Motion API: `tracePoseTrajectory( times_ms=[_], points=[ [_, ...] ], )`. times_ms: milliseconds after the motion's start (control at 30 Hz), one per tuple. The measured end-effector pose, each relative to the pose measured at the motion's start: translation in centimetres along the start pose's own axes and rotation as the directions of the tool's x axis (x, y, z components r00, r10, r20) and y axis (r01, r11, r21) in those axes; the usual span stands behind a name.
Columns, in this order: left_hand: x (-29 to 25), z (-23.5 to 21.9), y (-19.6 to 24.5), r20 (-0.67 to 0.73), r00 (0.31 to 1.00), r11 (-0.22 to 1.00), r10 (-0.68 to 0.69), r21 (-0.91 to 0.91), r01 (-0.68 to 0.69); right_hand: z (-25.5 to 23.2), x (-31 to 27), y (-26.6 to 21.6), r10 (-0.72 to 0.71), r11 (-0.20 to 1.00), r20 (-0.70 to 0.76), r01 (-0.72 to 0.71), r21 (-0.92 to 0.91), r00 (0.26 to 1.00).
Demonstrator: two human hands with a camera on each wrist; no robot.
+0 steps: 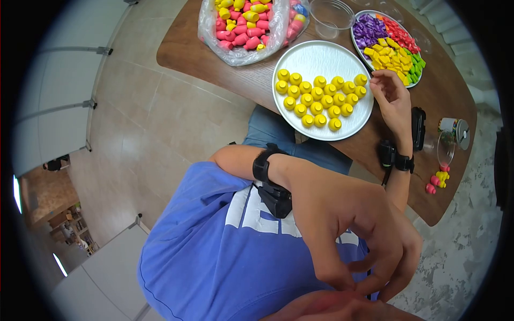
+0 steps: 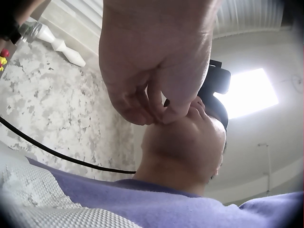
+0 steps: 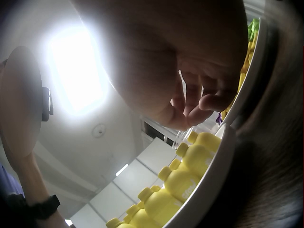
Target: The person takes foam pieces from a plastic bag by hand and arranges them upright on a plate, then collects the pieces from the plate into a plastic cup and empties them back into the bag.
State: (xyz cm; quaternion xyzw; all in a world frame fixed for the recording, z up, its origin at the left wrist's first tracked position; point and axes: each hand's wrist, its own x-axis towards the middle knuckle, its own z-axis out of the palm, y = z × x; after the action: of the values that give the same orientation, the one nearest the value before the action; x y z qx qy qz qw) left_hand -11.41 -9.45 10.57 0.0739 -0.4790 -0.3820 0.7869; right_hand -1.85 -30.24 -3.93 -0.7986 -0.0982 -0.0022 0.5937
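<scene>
My left hand (image 1: 348,219) is raised to the face, its fingers loosely bent. In the left wrist view its fingertips (image 2: 164,115) are right at the chin (image 2: 185,135), with no object showing in them. My right hand (image 1: 393,101) hangs relaxed at the right rim of a round white plate (image 1: 310,56), fingers loosely curled and nothing seen between them. On the plate stand many small yellow bottles (image 1: 317,93) with round caps, upright in uneven rows. In the right wrist view, yellow bottles (image 3: 161,206) line the plate just below the right fingers.
A clear plastic bag (image 1: 235,53) of pink and yellow bottles stands on the wooden table (image 1: 214,64). Beyond the plate are a clear cup (image 1: 329,21) and an oval plate (image 1: 356,40) of purple, red, yellow and green pieces. Small pink and yellow pieces (image 1: 436,181) lie at the right.
</scene>
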Motion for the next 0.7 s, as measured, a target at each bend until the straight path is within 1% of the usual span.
tracePoseTrajectory(
  times_ms=[400,467,700],
  points=[
    [0.18,-0.04,-0.62,0.052,0.999,0.998,0.003,0.058,-0.006,-0.06,0.02,0.01,0.004,1.000,0.001,-0.004,-0.016,1.000],
    [0.16,0.09,-0.59,0.030,0.999,0.999,-0.016,0.032,0.015,-0.04,0.00,-0.01,0.016,1.000,0.004,-0.016,-0.021,1.000],
    [0.13,0.16,-0.57,0.022,1.000,0.999,0.002,0.052,-0.003,0.00,-0.01,-0.06,0.009,1.000,0.001,-0.009,-0.013,1.000]
  ],
)
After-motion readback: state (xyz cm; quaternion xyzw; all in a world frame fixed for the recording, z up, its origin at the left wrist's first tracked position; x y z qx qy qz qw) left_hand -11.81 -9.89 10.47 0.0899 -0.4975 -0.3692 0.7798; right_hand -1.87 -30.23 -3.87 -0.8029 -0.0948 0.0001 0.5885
